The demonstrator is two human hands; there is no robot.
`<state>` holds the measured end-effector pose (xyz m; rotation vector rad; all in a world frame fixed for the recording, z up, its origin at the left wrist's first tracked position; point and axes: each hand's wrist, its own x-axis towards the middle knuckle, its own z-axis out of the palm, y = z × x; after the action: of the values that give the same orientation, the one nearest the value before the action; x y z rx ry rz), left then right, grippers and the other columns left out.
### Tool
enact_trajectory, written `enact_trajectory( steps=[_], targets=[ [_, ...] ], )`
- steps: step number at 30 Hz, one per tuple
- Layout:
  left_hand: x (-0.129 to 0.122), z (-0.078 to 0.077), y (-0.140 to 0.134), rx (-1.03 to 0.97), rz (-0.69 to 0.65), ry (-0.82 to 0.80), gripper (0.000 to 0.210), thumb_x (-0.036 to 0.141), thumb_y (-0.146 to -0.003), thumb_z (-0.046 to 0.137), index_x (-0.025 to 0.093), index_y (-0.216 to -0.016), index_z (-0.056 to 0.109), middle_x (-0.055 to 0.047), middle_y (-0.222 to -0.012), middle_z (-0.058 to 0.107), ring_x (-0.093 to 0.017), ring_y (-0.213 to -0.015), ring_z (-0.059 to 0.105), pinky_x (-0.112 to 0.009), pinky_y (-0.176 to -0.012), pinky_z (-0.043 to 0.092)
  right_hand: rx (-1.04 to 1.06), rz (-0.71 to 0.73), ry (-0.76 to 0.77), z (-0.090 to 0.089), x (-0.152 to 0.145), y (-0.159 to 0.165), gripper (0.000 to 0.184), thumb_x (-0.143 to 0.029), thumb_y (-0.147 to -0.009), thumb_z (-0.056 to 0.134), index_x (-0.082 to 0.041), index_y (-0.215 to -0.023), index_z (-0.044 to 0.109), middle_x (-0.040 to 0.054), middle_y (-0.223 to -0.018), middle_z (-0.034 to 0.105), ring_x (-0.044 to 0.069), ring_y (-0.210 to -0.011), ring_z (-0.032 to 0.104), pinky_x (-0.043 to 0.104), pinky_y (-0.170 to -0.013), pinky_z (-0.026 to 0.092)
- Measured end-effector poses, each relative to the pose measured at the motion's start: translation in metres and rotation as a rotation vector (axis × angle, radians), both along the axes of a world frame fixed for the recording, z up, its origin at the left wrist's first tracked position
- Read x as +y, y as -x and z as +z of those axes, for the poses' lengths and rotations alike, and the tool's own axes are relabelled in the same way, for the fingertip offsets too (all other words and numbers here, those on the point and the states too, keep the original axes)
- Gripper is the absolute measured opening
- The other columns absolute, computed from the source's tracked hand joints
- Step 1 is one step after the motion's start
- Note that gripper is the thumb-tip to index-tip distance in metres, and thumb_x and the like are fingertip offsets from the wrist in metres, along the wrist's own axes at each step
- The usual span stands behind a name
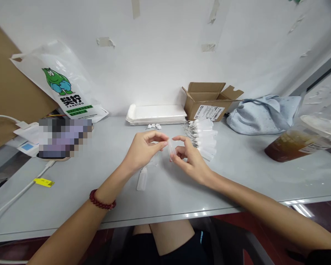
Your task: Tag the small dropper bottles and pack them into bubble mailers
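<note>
Tube (171, 148) in both hands (192, 162), bag (62, 82) lettered FANNING

Your left arm (74, 228) slants up from the near left, wrist (127, 167) nearly straight, and your left hand (142, 147) leans rightward in the middle, thumb and forefinger drawn together in a fine pinch! Opposite, your right arm (253, 202) stretches long and low from the near right; your right hand (194, 160) points left, forefinger arched on the far side, thumb on the near side, both gripping, another finger curled between. Fingertips just beside fingertips here! Nearest of all, your thighs (171, 235), seated and bent.
</note>
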<state>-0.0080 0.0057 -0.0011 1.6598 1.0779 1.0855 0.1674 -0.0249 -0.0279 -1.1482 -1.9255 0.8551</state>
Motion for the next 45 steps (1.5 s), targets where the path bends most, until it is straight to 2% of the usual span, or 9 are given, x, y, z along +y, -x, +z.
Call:
enact_trajectory(
  steps=[6,10,14,18,20,25,38,41,45],
  targets=[
    [-0.005,-0.002,-0.003,0.098,0.020,-0.175,0.014,0.024,-0.079,0.060,0.019,-0.087,0.071,-0.005,-0.099,0.071,-0.020,-0.096,0.064,-0.030,-0.075,0.054,-0.024,0.019,-0.051,0.000,0.002,-0.001,0.041,-0.026,-0.089,0.044,-0.015,-0.127,0.035,-0.0042,-0.064,0.055,0.012,-0.058,0.049,0.025,-0.057,0.037],
    [-0.006,0.000,-0.004,0.095,0.049,-0.234,0.012,0.022,-0.079,0.061,0.018,-0.084,0.071,-0.005,-0.093,0.073,-0.019,-0.090,0.066,-0.028,-0.071,0.053,-0.012,0.009,-0.009,0.003,0.001,-0.001,0.039,-0.026,-0.088,0.046,-0.014,-0.123,0.038,-0.0038,-0.066,0.055,0.012,-0.057,0.048,0.025,-0.057,0.037],
    [0.000,0.003,0.002,-0.048,0.157,-0.156,0.014,0.023,-0.079,0.060,0.015,-0.083,0.070,-0.004,-0.078,0.072,-0.015,-0.069,0.065,-0.026,-0.060,0.052,0.019,0.035,0.049,0.005,0.000,0.000,0.036,-0.025,-0.088,0.045,-0.013,-0.122,0.040,-0.0016,-0.070,0.059,0.012,-0.059,0.048,0.027,-0.061,0.039],
    [0.008,0.007,0.012,-0.079,0.243,-0.032,0.016,0.025,-0.076,0.062,0.014,-0.084,0.070,-0.004,-0.073,0.069,-0.013,-0.062,0.062,-0.026,-0.057,0.050,-0.004,0.051,0.042,0.003,-0.001,0.001,0.037,-0.025,-0.089,0.044,-0.012,-0.124,0.040,-0.0023,-0.068,0.056,0.012,-0.060,0.048,0.027,-0.061,0.039],
    [0.010,0.009,0.015,-0.034,0.191,0.031,0.019,0.028,-0.075,0.063,0.015,-0.086,0.070,-0.004,-0.075,0.068,-0.013,-0.062,0.060,-0.024,-0.054,0.048,-0.031,0.057,-0.010,0.000,0.000,0.000,0.037,-0.024,-0.090,0.043,-0.011,-0.124,0.041,-0.0036,-0.066,0.052,0.012,-0.060,0.048,0.027,-0.060,0.038],
    [0.008,0.009,0.015,0.164,-0.121,0.143,0.025,0.041,-0.076,0.064,0.017,-0.075,0.069,-0.001,-0.066,0.062,-0.010,-0.049,0.051,-0.022,-0.045,0.042,-0.072,0.062,-0.125,-0.004,0.000,0.001,0.033,-0.023,-0.090,0.044,-0.014,-0.122,0.041,-0.0053,-0.064,0.049,0.011,-0.056,0.044,0.023,-0.056,0.035],
    [0.002,0.015,0.014,0.192,-0.177,0.146,0.026,0.044,-0.075,0.067,0.018,-0.072,0.070,0.000,-0.064,0.059,-0.010,-0.053,0.051,-0.022,-0.048,0.042,-0.050,0.075,-0.143,-0.007,0.002,0.000,0.035,-0.026,-0.093,0.038,-0.014,-0.126,0.041,-0.0027,-0.068,0.049,0.013,-0.059,0.050,0.028,-0.059,0.043],
    [0.008,0.011,0.016,0.123,-0.100,0.140,0.032,0.047,-0.077,0.064,0.016,-0.069,0.070,-0.002,-0.064,0.061,-0.010,-0.053,0.051,-0.023,-0.049,0.041,-0.036,0.057,-0.145,-0.007,0.004,-0.001,0.033,-0.026,-0.093,0.039,-0.014,-0.124,0.042,-0.0021,-0.069,0.050,0.013,-0.059,0.050,0.028,-0.060,0.044],
    [0.035,-0.006,0.022,-0.023,0.217,0.039,0.032,0.044,-0.080,0.059,0.014,-0.076,0.070,-0.008,-0.078,0.067,-0.014,-0.063,0.057,-0.023,-0.050,0.043,0.006,0.011,-0.142,-0.002,0.008,-0.004,0.033,-0.027,-0.093,0.040,-0.016,-0.124,0.041,-0.0018,-0.071,0.049,0.012,-0.061,0.050,0.029,-0.063,0.044]
  ],
)
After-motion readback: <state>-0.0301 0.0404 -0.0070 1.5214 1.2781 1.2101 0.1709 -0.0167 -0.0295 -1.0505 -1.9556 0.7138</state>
